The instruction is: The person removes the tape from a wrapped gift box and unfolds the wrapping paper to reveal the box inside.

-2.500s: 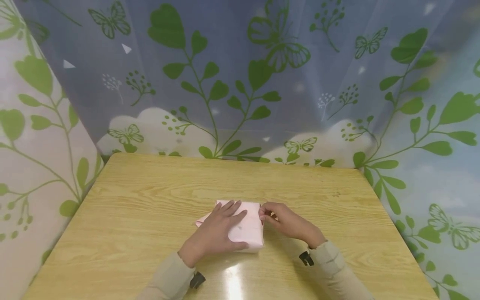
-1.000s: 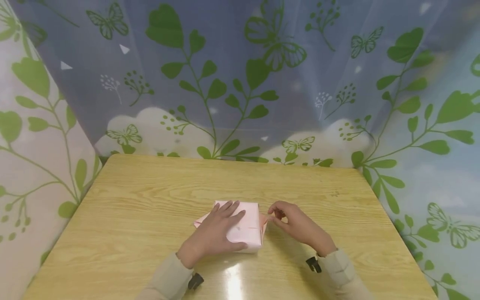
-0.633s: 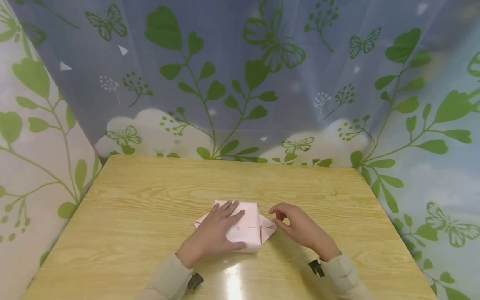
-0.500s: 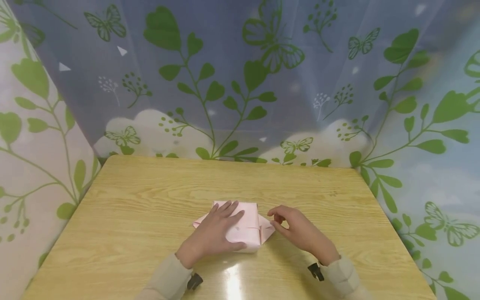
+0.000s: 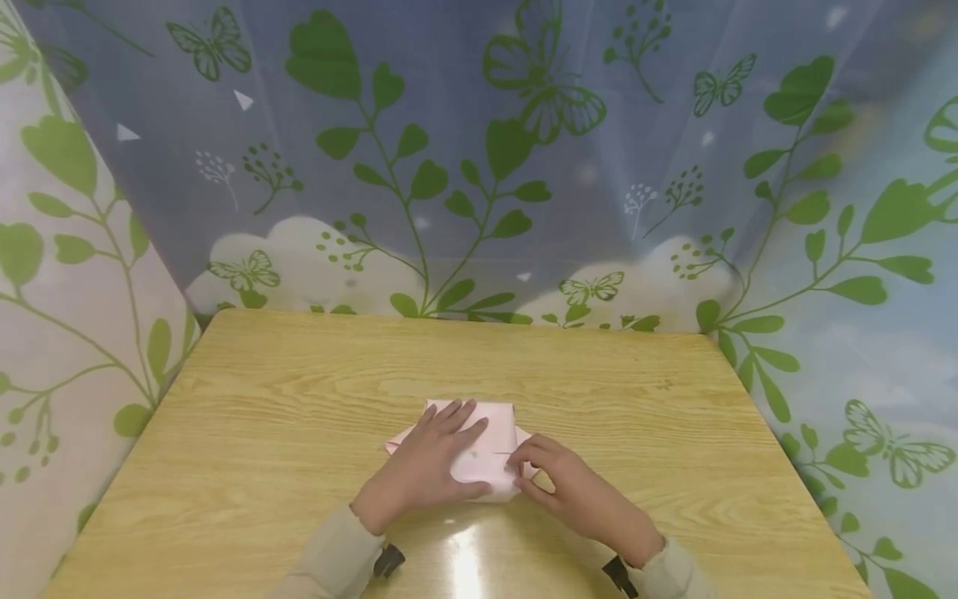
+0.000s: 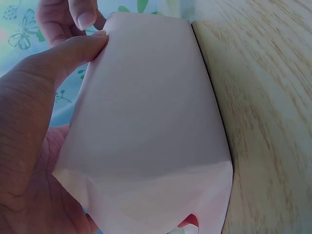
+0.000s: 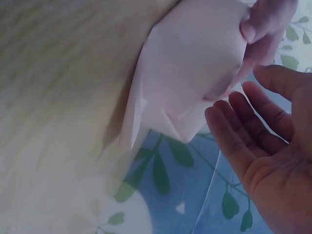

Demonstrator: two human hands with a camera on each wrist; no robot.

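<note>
A box wrapped in pale pink paper (image 5: 497, 416) lies on the table. My left hand (image 5: 419, 466) rests across its top, fingers spread, with the thumb along the near edge; the left wrist view shows that thumb (image 6: 73, 53) against the paper's edge. Over the box's right edge is my right hand (image 5: 572, 487), its fingers bent and fingertips right at the paper. In the right wrist view a gap shows between its thumb and fingers (image 7: 251, 122), with nothing held. A folded pointed flap (image 5: 522, 433) juts from the right end, partly hidden by that hand; another flap (image 5: 395, 441) sticks out at the left.
The wood-grain table (image 5: 299, 391) surrounds the box on all sides. A printed curtain with leaves and butterflies (image 5: 449, 166) hangs behind the table's far edge and along both sides. Dark straps (image 5: 389, 561) sit at both sleeve cuffs.
My right hand first drew away rightward from the box's right end as the pointed flap came out, then moved left and nearer, over the right edge. The left hand stays in place.
</note>
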